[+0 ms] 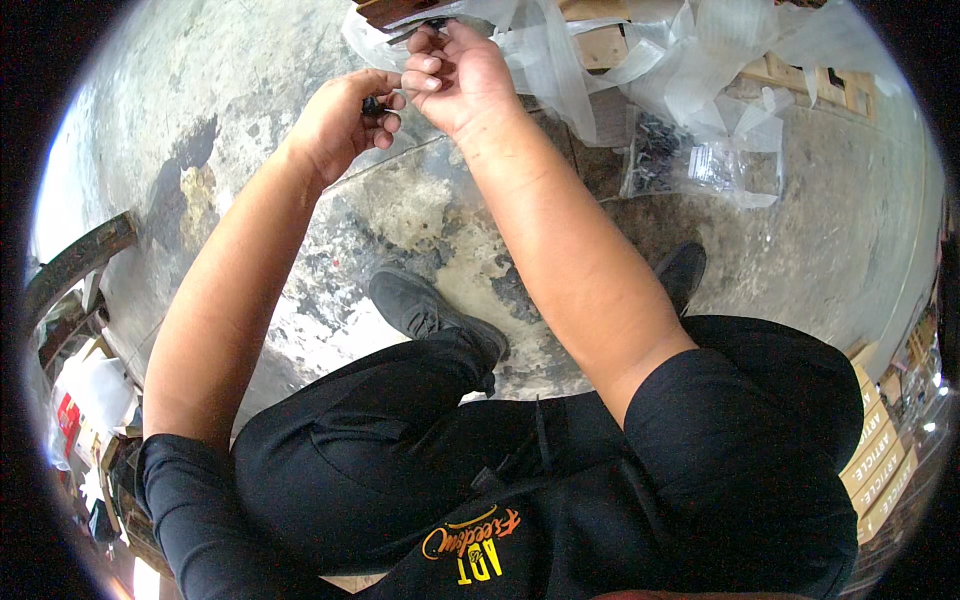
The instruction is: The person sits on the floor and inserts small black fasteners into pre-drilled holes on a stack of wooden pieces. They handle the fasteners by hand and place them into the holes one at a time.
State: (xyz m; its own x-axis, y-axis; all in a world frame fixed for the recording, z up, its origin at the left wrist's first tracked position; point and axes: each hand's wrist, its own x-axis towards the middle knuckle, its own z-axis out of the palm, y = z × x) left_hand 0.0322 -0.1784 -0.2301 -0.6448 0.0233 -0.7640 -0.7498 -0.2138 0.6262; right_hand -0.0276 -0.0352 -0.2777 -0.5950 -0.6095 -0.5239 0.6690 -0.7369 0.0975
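Note:
Both my hands are raised close together at the top of the view, over the concrete floor. My left hand (335, 118) is closed, its fingers curled around a small black part (373, 106) whose kind I cannot make out. Just to its right, my right hand (462, 80) has its palm turned up and its fingers curled. The thumb and forefinger of that hand reach a small dark piece (436, 25) at the end of a brown wooden item (395, 10). What those fingertips grip is too small to tell. Whitish plastic wrap lies around the wooden item.
Translucent wrapping (700, 65) spreads across the top right. Below it lies a clear plastic bag (705, 155) of small dark parts. A dark curved wooden piece (85, 260) stands at the left edge. Stacked cartons (880, 455) are at the lower right. My shoes (430, 310) are on the floor.

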